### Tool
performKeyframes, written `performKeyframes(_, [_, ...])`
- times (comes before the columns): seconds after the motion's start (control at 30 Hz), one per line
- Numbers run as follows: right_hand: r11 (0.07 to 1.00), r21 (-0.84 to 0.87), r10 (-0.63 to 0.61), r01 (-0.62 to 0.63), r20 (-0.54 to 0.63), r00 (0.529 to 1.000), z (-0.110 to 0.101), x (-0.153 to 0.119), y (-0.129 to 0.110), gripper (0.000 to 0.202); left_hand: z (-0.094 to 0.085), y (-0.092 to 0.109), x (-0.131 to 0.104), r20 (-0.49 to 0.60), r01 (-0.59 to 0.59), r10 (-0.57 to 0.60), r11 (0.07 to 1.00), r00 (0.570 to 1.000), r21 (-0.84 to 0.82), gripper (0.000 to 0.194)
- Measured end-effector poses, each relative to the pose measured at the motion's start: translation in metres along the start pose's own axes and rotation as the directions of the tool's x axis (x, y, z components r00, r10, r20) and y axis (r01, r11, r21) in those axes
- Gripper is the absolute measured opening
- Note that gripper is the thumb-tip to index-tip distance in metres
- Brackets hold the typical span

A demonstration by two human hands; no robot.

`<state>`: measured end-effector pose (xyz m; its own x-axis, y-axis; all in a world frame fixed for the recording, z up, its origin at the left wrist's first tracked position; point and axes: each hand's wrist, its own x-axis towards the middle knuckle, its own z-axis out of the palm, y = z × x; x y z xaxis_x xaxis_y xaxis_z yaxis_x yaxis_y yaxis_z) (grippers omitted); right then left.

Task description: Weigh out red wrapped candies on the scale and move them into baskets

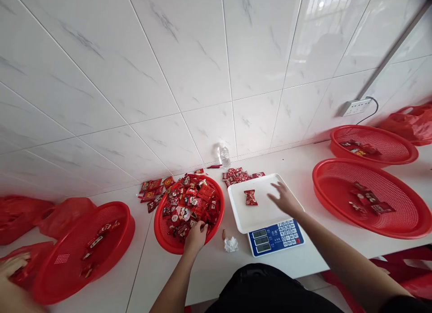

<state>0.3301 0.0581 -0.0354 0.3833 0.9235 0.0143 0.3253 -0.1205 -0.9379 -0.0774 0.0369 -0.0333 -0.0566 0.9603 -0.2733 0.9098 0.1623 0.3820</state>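
Observation:
My left hand (196, 236) reaches over the near rim of a round red basket (159, 241) heaped with small red-wrapped packets (194, 200). Its fingers are curled in among the packets; what they hold, if anything, is hidden. My right hand (282, 198) is over the right side of a white weighing tray (241, 218), fingers spread and holding nothing. On that tray, left of my right hand, lies a single red twist-ended packet (250, 197). The tray sits on a scale with a blue keypad panel (276, 238) at its front.
Loose packets (150, 191) lie left of the basket, more (236, 175) behind the tray. A clear bottle (224, 155) stands by the wall; crumpled tissue (231, 244) lies near the scale. Red baskets (371, 229) (124, 241) stand on both sides. Another person's hand (15, 272) shows far left.

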Motion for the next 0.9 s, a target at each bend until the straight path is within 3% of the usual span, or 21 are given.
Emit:
performKeyframes(0.07, [0.914,-0.314,-0.160,0.256,0.301,0.940,0.038,-0.011,-0.008,0.057,0.002,-0.002,0.000,0.000,-0.003,0.003,1.000,1.000,-0.010,0.022])
performKeyframes(0.13, [0.770,-0.464,-0.201,0.438,0.475,0.857,0.062,-0.021,-0.013,0.057,0.003,-0.005,-0.001,0.031,0.018,-0.018,1.000,0.999,-0.025,0.022])
performKeyframes(0.23, [0.703,-0.485,-0.236,0.520,0.532,0.813,0.076,-0.036,-0.015,0.046,0.004,-0.010,-0.001,0.118,0.061,-0.053,0.996,0.992,-0.064,0.029])
performKeyframes(0.37, [0.736,-0.433,-0.263,0.520,0.525,0.810,0.069,-0.057,-0.009,0.038,0.004,-0.011,0.002,0.206,0.092,-0.063,0.987,0.976,-0.134,0.039])
performKeyframes(0.47, [0.858,-0.318,-0.243,0.404,0.442,0.864,0.046,-0.066,0.003,0.037,0.004,-0.009,0.004,0.256,0.104,-0.060,0.981,0.965,-0.164,0.035])
performKeyframes(0.53, [0.959,-0.184,-0.158,0.215,0.280,0.947,0.019,-0.063,0.014,0.038,0.003,-0.007,0.006,0.273,0.108,-0.059,0.980,0.960,-0.168,0.032])
performKeyframes(0.6, [1.000,0.005,0.025,-0.025,0.099,0.995,-0.016,-0.053,0.027,0.046,0.002,-0.006,0.006,0.275,0.101,-0.053,0.981,0.960,-0.164,0.028])
performKeyframes(0.67, [0.957,0.190,0.230,-0.219,-0.041,0.972,-0.058,-0.038,0.038,0.050,0.001,-0.005,0.006,0.270,0.080,-0.034,0.983,0.962,-0.163,0.023])
performKeyframes(0.73, [0.847,0.387,0.434,-0.364,-0.109,0.894,-0.099,-0.025,0.046,0.047,0.001,-0.004,0.007,0.262,0.055,-0.011,0.985,0.965,-0.162,0.020])
performKeyframes(0.83, [0.769,0.500,0.520,-0.399,-0.125,0.845,-0.144,-0.014,0.051,0.050,0.000,-0.004,0.007,0.233,0.027,0.008,0.989,0.972,-0.148,0.021])
performKeyframes(0.9, [0.788,0.467,0.506,-0.402,-0.119,0.854,-0.156,-0.013,0.050,0.053,-0.004,-0.006,0.006,0.206,0.024,0.003,0.991,0.979,-0.128,0.023])
